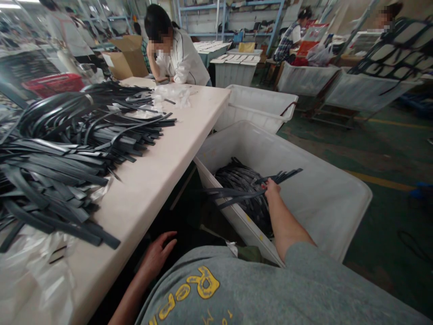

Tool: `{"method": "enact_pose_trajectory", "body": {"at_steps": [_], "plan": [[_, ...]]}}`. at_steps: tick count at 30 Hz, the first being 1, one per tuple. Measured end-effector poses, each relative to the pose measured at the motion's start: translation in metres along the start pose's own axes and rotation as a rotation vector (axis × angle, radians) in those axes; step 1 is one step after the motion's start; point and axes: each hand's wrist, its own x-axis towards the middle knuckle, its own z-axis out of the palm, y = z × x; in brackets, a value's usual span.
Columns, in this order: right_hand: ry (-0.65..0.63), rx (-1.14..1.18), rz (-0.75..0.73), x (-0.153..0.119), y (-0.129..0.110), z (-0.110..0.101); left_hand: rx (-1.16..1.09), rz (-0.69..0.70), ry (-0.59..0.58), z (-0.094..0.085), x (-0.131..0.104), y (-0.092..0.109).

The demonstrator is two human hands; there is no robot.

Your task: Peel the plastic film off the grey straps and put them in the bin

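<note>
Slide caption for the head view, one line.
The right hand grips dark strips over a white bin; the left hand, fingers open, is near the table.

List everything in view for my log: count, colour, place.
table strips: many, black, piled on the table
table: one, pale, at left
plastic wrapping: several pieces, whitish, on the table
near bin: one, white, right of the table
bin strips: many, dark, inside the near bin
held strips: several, dark, in the right hand
farther bins: at least four, whitish, background
basket: one, red, upper left
box: one, brown, upper left
shelves: several, blue, back
co-workers: at least four, mixed clothing, background
shirt: one, grey, on the wearer
left hand: one, bare, below the table edge
right hand: one, bare, over the near bin
</note>
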Motion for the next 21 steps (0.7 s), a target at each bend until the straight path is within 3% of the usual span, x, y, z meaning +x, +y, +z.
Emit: {"method": "enact_pose_trajectory", "body": {"at_steps": [3, 9, 12, 16, 21], "plan": [[-0.030, -0.012, -0.009, 0.001, -0.028, 0.025, 0.005, 0.006, -0.005, 0.002, 0.002, -0.003], [-0.203, 0.036, -0.122, 0.000, -0.109, 0.104, 0.004, 0.002, 0.006, 0.004, 0.006, -0.009], [-0.236, 0.078, -0.185, -0.001, -0.143, 0.122, 0.003, 0.006, 0.004, 0.004, 0.006, -0.011], [-0.190, 0.108, -0.231, 0.000, -0.161, 0.107, 0.019, 0.010, 0.002, 0.005, 0.007, -0.013], [-0.089, 0.058, -0.222, 0.000, -0.140, 0.056, 0.023, 0.022, 0.010, 0.007, 0.009, -0.016]]}}
